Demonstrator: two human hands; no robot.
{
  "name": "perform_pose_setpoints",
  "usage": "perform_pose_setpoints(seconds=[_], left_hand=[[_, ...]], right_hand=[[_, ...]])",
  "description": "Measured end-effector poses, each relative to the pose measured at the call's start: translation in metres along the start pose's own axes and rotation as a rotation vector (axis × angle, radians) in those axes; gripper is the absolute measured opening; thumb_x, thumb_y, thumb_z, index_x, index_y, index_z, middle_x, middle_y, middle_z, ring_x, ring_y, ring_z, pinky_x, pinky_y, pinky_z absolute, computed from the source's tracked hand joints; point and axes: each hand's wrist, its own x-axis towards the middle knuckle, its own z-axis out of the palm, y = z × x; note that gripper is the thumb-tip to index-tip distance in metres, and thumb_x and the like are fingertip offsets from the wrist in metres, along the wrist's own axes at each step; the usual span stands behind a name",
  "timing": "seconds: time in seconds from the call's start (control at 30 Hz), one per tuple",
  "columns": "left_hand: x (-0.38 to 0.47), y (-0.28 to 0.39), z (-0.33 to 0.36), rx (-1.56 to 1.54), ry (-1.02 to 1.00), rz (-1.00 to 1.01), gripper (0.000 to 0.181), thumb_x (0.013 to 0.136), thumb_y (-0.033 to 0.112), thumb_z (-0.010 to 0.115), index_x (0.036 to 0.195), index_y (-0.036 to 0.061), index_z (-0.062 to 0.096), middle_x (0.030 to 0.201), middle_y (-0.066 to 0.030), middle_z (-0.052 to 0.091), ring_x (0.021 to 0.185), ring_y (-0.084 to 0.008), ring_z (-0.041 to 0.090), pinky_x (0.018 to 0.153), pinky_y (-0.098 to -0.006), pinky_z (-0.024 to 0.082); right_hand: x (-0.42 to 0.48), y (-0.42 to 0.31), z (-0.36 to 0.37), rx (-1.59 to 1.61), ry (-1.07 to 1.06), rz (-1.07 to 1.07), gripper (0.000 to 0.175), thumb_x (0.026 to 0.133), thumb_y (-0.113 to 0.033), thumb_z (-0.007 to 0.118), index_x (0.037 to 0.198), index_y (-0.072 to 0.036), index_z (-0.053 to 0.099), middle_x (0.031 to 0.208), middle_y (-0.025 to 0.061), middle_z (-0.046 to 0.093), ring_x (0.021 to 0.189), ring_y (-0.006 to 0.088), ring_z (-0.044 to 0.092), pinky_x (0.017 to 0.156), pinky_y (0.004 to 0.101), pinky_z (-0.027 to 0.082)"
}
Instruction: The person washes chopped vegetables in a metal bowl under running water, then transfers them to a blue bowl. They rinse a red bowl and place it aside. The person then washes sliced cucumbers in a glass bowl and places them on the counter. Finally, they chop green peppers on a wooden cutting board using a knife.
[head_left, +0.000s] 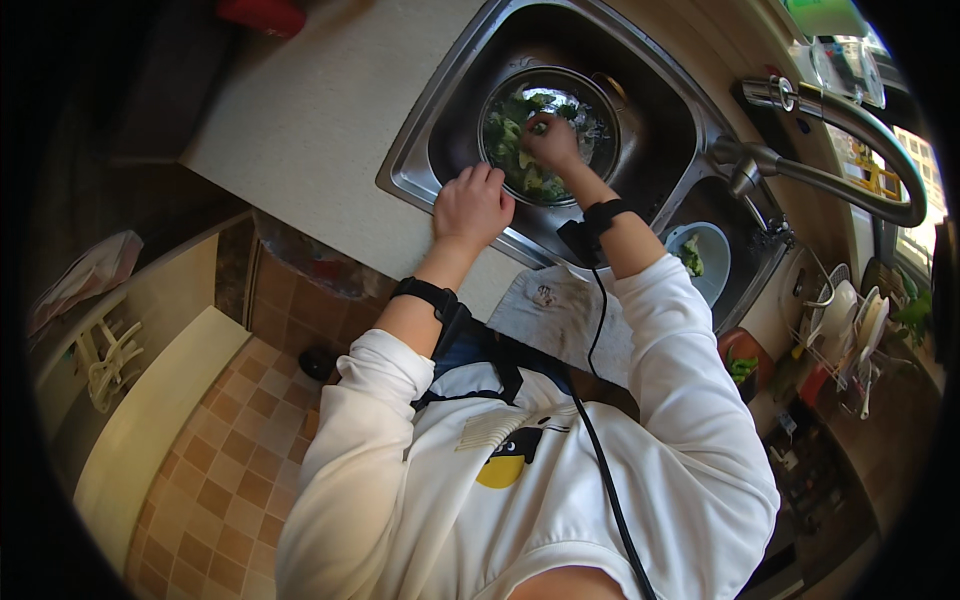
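My right hand (553, 142) reaches into a round metal pot (616, 154) in the large sink basin. A small green piece of broccoli (539, 129) shows at its curled fingertips. Broccoli florets (506, 139) lie in water in the pot, around that hand. Over the near rim of the sink (409, 176) sits my left hand (472, 204), palm down and close beside the pot. Its fingers are bent and their tips are partly hidden, so whether they grip the rim or the pot cannot be told.
A pale colander (716, 259) with broccoli (691, 256) sits in the smaller basin. The faucet (862, 120) arches at the right. A grey cloth (551, 307) lies at the counter's front edge. A dish rack (844, 322) holds dishes. A black cable (600, 442) runs down from my right wrist.
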Motion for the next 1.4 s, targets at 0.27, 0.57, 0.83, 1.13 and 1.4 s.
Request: perform_pose_setpoints(seconds=[0.27,0.57,0.83,1.13,1.4], left_hand=[[0.000,0.000,0.000,-0.010,0.046,0.016,0.011,0.074,0.017,0.060,0.079,0.0083,0.059,0.082,-0.0066,0.058,0.080,-0.0256,0.060,0.065,-0.0388,0.052],[-0.001,0.002,-0.001,-0.010,0.055,0.014,0.010,0.074,0.017,0.060,0.079,0.0079,0.061,0.082,-0.0071,0.059,0.081,-0.0258,0.061,0.066,-0.0397,0.053],[-0.001,0.002,0.000,-0.015,0.029,-0.004,0.011,0.074,0.017,0.059,0.079,0.0075,0.061,0.083,-0.0073,0.059,0.081,-0.0272,0.061,0.067,-0.0412,0.052],[-0.001,0.003,-0.002,-0.030,0.046,0.013,0.011,0.074,0.018,0.059,0.079,0.0078,0.060,0.083,-0.0074,0.059,0.081,-0.0274,0.061,0.066,-0.0414,0.052],[0.000,0.001,-0.003,-0.025,0.019,0.012,0.012,0.074,0.018,0.060,0.079,0.0076,0.060,0.083,-0.0076,0.057,0.082,-0.0265,0.060,0.066,-0.0396,0.052]], right_hand=[[-0.057,-0.031,-0.066,0.936,-0.162,0.119,0.012,0.085,-0.012,0.061,0.097,-0.012,0.059,0.090,0.0042,0.062,0.076,0.0171,0.062,0.057,0.0328,0.055],[-0.193,0.085,-0.170,1.056,0.054,-0.001,0.022,0.088,-0.012,0.056,0.110,-0.012,0.054,0.105,0.0064,0.060,0.082,0.0156,0.061,0.057,0.0281,0.055],[-0.228,0.216,-0.169,0.418,0.462,0.543,0.054,0.083,-0.039,0.066,0.128,-0.014,0.051,0.113,0.0125,0.057,0.097,0.0272,0.060,0.073,0.0416,0.054],[-0.165,0.088,-0.174,0.316,0.235,-0.119,0.035,0.088,-0.021,0.060,0.118,-0.002,0.059,0.108,0.0075,0.065,0.096,0.0145,0.059,0.084,0.0266,0.046],[0.039,0.001,-0.054,-0.333,0.179,-0.014,0.069,0.076,-0.050,0.065,0.129,-0.006,0.051,0.120,0.0185,0.058,0.110,0.0338,0.056,0.094,0.0383,0.043]])
